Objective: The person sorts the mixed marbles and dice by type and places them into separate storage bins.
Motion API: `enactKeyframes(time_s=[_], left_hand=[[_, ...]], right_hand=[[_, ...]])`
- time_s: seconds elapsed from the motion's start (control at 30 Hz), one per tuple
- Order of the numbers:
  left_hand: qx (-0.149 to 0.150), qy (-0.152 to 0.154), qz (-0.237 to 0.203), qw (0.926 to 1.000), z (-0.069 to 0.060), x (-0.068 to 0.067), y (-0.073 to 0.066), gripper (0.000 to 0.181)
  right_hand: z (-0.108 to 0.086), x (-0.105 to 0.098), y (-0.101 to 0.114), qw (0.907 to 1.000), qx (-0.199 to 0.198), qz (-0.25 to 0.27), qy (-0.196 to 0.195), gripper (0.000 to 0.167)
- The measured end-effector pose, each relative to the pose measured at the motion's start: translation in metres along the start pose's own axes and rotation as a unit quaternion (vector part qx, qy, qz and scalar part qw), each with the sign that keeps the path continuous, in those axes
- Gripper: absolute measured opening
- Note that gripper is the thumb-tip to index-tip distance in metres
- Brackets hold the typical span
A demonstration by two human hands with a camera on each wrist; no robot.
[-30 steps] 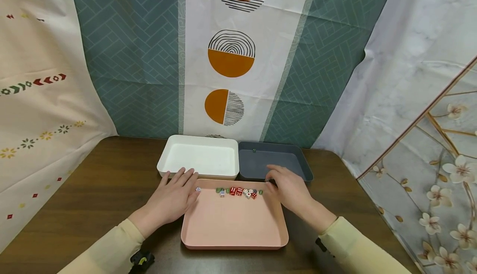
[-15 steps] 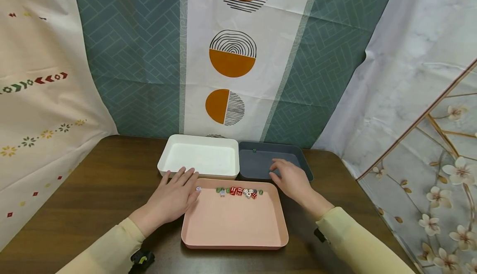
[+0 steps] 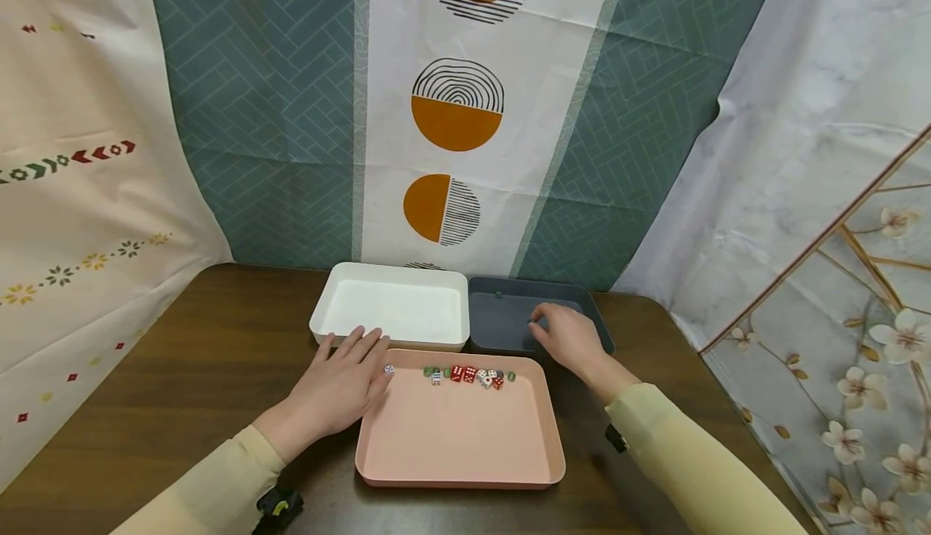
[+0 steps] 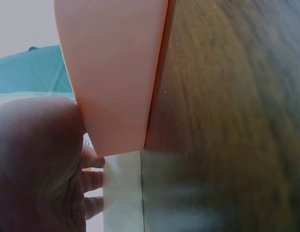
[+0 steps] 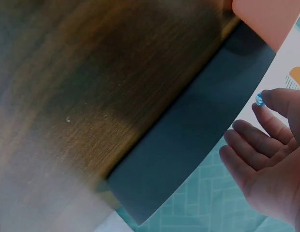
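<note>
My right hand (image 3: 570, 337) is over the dark grey tray (image 3: 509, 321). Between its thumb and index finger it pinches a small, shiny blue glass bead (image 5: 259, 99); the other fingers are loosely bent. My left hand (image 3: 338, 385) lies with extended fingers at the upper left corner of the pink tray (image 3: 458, 446), its fingertips by the white tray (image 3: 393, 309). Along the pink tray's far side sit red dice (image 3: 462, 373), white dice (image 3: 486, 377) and small green glass beads (image 3: 511, 376). One white die (image 3: 389, 368) sits close to my left thumb.
A small green piece (image 3: 499, 295) lies at the far side of the dark tray. The white and dark trays stand side by side behind the pink one on the wooden table (image 3: 218, 373). Patterned cloths (image 3: 269, 115) hang behind and at both sides.
My right hand has moved from the pink tray's upper right corner, away and slightly right, to over the dark tray. My left hand has stayed in place.
</note>
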State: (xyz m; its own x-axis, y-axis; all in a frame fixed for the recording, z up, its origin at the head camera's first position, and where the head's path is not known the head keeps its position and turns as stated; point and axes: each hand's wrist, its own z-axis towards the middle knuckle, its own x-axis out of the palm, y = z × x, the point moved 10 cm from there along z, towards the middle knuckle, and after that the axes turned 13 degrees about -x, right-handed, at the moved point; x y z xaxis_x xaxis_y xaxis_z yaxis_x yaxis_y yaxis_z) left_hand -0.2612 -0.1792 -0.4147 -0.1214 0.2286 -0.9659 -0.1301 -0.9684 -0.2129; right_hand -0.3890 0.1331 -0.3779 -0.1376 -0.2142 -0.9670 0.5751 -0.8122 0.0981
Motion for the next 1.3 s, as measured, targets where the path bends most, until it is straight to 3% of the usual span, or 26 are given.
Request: enactKeyframes(time_s=[0.7, 1.3], left_hand=[[-0.001, 0.003, 0.003, 1.0000, 0.000, 0.003, 0.001, 0.060], [-0.002, 0.006, 0.008, 1.0000, 0.001, 0.002, 0.000, 0.060]], right_hand=[[0.028, 0.032, -0.009, 0.9976, 0.027, -0.009, 0.063, 0.023], [0.044, 0.040, -0.021, 0.9965, 0.047, -0.014, 0.068, 0.022]])
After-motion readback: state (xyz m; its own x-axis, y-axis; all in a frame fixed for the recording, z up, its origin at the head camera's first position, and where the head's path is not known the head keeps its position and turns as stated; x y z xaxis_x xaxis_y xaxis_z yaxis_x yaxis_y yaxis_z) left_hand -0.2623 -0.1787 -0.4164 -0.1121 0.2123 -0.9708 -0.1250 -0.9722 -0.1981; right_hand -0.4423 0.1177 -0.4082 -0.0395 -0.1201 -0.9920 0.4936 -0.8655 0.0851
